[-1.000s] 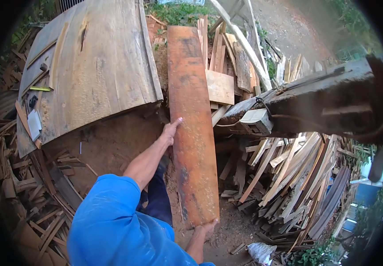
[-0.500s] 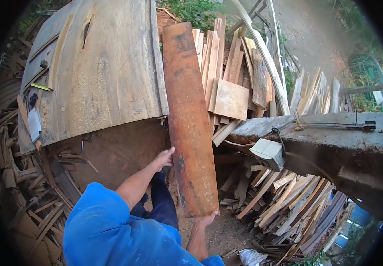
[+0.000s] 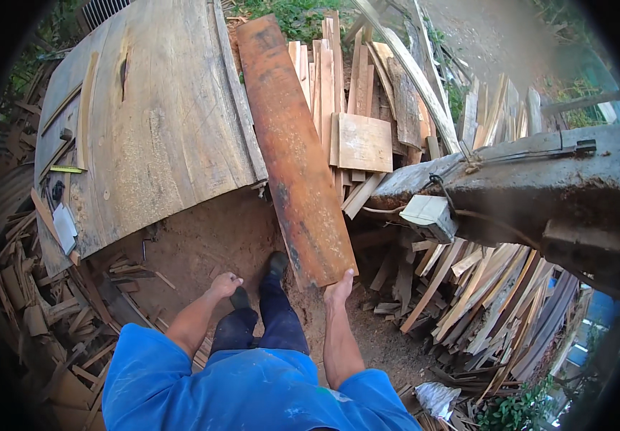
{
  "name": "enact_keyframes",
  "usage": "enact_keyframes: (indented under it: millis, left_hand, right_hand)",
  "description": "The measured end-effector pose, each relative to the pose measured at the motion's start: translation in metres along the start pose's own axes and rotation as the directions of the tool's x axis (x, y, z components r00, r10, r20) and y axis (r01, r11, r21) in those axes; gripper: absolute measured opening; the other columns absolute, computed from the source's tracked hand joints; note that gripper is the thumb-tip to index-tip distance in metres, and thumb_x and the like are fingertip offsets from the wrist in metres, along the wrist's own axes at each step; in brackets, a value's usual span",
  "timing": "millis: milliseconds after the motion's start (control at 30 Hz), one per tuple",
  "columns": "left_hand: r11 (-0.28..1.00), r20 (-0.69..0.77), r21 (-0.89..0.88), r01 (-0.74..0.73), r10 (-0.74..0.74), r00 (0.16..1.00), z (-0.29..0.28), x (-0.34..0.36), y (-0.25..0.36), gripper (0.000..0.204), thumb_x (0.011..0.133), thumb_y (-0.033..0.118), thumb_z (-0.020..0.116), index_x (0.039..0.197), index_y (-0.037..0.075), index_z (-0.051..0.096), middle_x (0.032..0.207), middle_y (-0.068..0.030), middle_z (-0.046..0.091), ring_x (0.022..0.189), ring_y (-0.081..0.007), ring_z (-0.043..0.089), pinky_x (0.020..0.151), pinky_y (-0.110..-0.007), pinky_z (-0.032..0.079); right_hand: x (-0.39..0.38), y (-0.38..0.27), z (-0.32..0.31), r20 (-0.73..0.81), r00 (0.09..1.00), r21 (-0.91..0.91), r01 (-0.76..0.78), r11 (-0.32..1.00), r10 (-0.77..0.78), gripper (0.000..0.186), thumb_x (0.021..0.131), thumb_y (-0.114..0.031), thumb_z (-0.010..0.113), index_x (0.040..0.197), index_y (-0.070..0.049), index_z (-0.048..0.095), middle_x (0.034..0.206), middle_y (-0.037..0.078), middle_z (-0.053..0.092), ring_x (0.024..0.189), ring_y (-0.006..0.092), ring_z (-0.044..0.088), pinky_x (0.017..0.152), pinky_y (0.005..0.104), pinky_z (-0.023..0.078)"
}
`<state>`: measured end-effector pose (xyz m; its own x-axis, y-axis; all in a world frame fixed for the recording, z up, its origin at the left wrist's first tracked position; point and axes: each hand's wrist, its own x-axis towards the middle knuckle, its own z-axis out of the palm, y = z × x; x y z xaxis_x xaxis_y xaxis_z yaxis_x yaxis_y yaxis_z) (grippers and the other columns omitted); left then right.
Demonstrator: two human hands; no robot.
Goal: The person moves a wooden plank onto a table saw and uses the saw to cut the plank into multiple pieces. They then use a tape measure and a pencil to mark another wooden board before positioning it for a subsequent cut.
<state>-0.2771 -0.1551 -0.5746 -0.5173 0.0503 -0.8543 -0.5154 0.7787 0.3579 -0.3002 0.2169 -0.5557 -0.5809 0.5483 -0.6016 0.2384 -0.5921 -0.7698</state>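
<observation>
A long reddish-brown wooden plank (image 3: 299, 154) slants away from me, right of the big pale wooden tabletop (image 3: 166, 108). My right hand (image 3: 340, 286) grips its near right corner, thumb on the upper face and the other fingers hidden beneath. Bare of any hold, my left hand (image 3: 225, 284) hangs over the dirt ground, apart from the plank, with its fingers curled in. The plank's far part lies close along the tabletop's right edge; what bears it underneath cannot be seen.
Pale boards (image 3: 328, 93) lean beyond the plank, with a square board (image 3: 365, 144) among them. A thick beam (image 3: 511, 169) carrying a white box (image 3: 430, 217) juts in from the right. Below it is a pile of slats (image 3: 475, 294); scrap wood (image 3: 51, 309) fills the left. A yellow tape measure (image 3: 66, 169) rests on the tabletop.
My left hand has let go of the plank's left edge and drawn back toward me. The plank has moved farther away and tilted leftward at its far end, my right hand still on it.
</observation>
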Motion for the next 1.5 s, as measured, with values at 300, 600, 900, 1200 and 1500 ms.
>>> enact_keyframes:
  millis: [300,600,900,1200,1500]
  left_hand:
    - [0.981,-0.197,-0.151,-0.121,0.090,0.976,-0.017,-0.077,0.031,0.052,0.091,0.047,0.063,0.118,0.003,0.069,0.116,-0.0223,0.070,0.113,-0.0379,0.065,0.098,-0.046,0.050]
    - [0.956,-0.288,-0.285,0.065,-0.150,0.946,0.013,-0.179,-0.041,0.046,0.091,0.044,0.065,0.113,0.004,0.071,0.112,-0.0220,0.071,0.110,-0.0393,0.066,0.097,-0.049,0.051]
    - [0.712,-0.441,-0.699,0.067,-0.504,0.743,0.103,-0.267,-0.146,0.048,0.092,0.045,0.065,0.115,0.003,0.071,0.115,-0.0230,0.070,0.113,-0.0387,0.066,0.097,-0.048,0.051]
    - [0.668,-0.267,-0.697,0.259,-0.578,0.771,0.243,-0.300,-0.206,0.050,0.094,0.045,0.061,0.123,0.006,0.070,0.123,-0.0182,0.069,0.118,-0.0361,0.064,0.103,-0.045,0.048]
    - [0.556,-0.213,-0.788,0.266,-0.651,0.729,0.213,-0.320,-0.214,0.042,0.092,0.046,0.065,0.112,0.010,0.075,0.098,-0.0123,0.077,0.094,-0.0292,0.073,0.084,-0.041,0.057]
  right_hand:
    - [-0.017,-0.020,0.012,-0.086,0.979,-0.235,-0.203,0.951,0.187,0.041,0.106,-0.035,0.051,0.128,-0.001,0.049,0.118,0.014,0.061,0.101,0.0271,0.064,0.086,0.0458,0.055]
    - [0.008,-0.090,0.002,0.256,0.916,-0.755,0.389,0.528,-0.310,0.037,0.099,-0.028,0.056,0.110,0.006,0.061,0.099,0.011,0.060,0.090,0.0236,0.053,0.084,0.0392,0.046]
    - [0.026,-0.235,0.104,0.099,0.883,-0.234,0.468,0.852,-0.458,0.066,0.097,-0.048,0.059,0.153,-0.022,0.034,0.143,0.017,0.049,0.123,0.0372,0.053,0.096,0.0495,0.050]
    - [0.026,-0.239,0.141,0.137,0.900,-0.012,0.419,0.908,-0.414,0.072,0.095,-0.034,0.066,0.156,-0.024,0.029,0.148,0.016,0.044,0.129,0.0377,0.050,0.100,0.0511,0.052]
    - [-0.014,-0.121,0.147,0.298,0.949,-0.225,0.175,0.958,-0.103,0.051,0.096,-0.015,0.056,0.144,-0.009,0.040,0.137,0.025,0.047,0.122,0.0497,0.052,0.088,0.0613,0.053]
